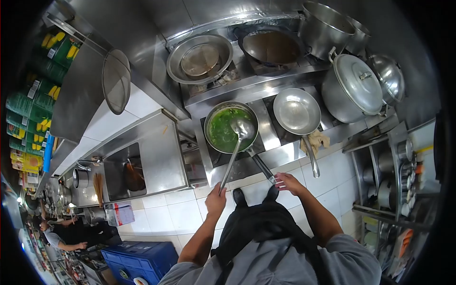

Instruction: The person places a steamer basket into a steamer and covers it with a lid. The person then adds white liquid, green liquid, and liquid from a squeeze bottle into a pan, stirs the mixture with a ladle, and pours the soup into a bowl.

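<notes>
My left hand (216, 201) is closed around the handle of a long metal ladle (234, 156), whose bowl lies in green soup (222, 124). The soup, with small pieces in it, fills a deep frying pan (207, 135) on the front burner. The pan's dark handle points toward me. My right hand (289, 184) is beside the end of that handle, fingers stretched out and apart; whether they touch it I cannot tell. To the right of the soup pan, an empty frying pan (297, 110) rests on the stove with a tan cloth (317, 141) by its handle.
Behind stand a metal basin (175, 66), a dark wok (273, 46) and a lidded pot (354, 88). A steel counter (161, 156) with a sink (116, 178) is at left. Shelves (380, 209) stand at right, a blue crate (137, 256) behind left. Another person (66, 232) is far left.
</notes>
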A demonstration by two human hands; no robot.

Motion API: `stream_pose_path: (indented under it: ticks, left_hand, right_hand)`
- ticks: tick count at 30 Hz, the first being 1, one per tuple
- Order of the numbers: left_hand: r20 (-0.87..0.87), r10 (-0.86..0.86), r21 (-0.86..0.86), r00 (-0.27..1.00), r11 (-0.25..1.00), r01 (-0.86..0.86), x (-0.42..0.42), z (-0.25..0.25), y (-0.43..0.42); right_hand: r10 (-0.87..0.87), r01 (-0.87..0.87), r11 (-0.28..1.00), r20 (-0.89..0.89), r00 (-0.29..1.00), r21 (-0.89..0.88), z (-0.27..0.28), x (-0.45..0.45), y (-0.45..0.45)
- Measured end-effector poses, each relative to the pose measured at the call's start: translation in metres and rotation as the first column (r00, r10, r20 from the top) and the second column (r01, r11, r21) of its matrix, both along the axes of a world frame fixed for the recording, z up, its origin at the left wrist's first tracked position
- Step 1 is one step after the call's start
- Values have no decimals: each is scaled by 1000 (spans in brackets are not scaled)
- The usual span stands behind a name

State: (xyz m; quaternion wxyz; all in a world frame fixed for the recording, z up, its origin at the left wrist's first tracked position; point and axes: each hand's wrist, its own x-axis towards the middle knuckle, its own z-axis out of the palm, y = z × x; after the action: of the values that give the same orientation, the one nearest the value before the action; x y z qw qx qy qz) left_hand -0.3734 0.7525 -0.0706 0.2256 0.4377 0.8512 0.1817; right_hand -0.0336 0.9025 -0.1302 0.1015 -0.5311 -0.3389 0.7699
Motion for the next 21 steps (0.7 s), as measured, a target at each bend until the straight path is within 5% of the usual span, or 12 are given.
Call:
stream_pose_path:
  ticks: [4,9,12,20,21]
  left_hand:
    - [0,-6,147,1000,989,6,-24,-26,-26]
    - [345,102,156,933,974,-164,2,-26,12]
    - [466,122,126,876,971,-202,31,-36,26]
    - [856,1,91,518,984,-153,90,-27,39]
    - [911,155,-46,381,959,-281,95,-29,43]
  right_hand:
    - [17,-17,1000,-40,999,13,17,-48,24]
    - [170,-165,974,15,985,-157,25,-93,42]
    - [180,-181,983,-30,983,-37,4,-99,32]
    - [87,-101,994,-248,965,-42,17,-74,32]
    - [98,-104,995,-261,960,-8,24,-66,35]
